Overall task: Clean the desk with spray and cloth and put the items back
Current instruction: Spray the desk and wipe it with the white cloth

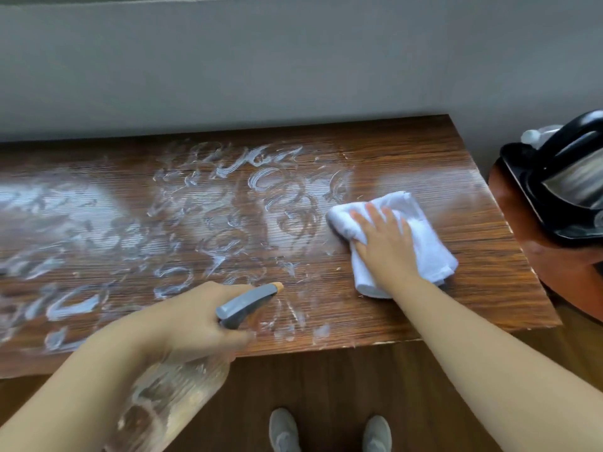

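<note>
Left hand (pixel 192 321) fisted in a grip, right hand (pixel 385 243) flat, fingers spread.

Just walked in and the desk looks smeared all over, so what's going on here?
A person is cleaning the wooden desk. The right hand presses a folded white cloth flat on the desk's right part, which looks mostly wiped. The left hand holds a clear spray bottle at the near edge, nozzle pointing over the top. White foam swirls cover the middle and left. A black tray of items sits on a side table to the right.
</note>
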Demonstrator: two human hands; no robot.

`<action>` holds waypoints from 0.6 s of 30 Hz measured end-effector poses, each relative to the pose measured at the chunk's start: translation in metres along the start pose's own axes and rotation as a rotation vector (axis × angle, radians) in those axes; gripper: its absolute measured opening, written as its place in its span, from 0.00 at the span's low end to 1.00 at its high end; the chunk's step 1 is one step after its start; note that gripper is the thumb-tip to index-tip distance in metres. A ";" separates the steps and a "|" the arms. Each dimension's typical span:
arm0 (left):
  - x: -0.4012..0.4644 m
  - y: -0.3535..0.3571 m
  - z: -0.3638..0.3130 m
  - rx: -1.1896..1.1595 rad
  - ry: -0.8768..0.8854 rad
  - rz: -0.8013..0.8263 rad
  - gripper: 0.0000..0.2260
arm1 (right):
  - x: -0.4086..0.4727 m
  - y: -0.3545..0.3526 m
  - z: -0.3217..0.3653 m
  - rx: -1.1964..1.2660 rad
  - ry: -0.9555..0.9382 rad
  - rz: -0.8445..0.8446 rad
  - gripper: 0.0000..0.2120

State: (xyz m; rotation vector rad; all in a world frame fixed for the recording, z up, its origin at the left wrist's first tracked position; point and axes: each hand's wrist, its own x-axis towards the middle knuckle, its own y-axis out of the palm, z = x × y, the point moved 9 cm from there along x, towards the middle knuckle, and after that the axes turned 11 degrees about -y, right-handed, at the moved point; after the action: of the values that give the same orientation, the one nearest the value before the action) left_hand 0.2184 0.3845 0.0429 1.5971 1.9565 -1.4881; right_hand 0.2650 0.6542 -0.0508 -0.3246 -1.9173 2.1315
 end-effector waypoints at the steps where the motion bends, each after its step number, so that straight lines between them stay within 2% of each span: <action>1: -0.002 -0.003 0.001 0.009 0.016 -0.003 0.10 | 0.000 -0.005 -0.017 -0.020 0.070 -0.029 0.24; 4: -0.004 -0.006 0.006 0.038 0.046 0.011 0.09 | -0.024 -0.013 -0.055 -0.044 0.216 -0.025 0.25; 7: -0.005 -0.004 0.013 0.003 0.053 0.028 0.05 | -0.059 -0.010 -0.050 -0.053 0.199 -0.013 0.25; 10: -0.003 -0.004 0.016 -0.032 0.046 0.033 0.11 | -0.087 -0.005 -0.028 -0.044 0.159 -0.016 0.26; 13: 0.001 -0.006 0.011 -0.039 0.064 0.034 0.06 | -0.098 -0.001 0.009 -0.043 0.061 -0.046 0.26; 18: 0.006 -0.011 0.006 -0.040 0.083 0.015 0.12 | -0.069 0.016 0.083 -0.040 -0.175 0.018 0.27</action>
State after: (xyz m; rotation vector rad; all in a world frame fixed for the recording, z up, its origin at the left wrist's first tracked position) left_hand 0.2044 0.3849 0.0426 1.6789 2.0003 -1.3895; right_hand 0.3021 0.5521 -0.0578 -0.1681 -2.0603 2.2008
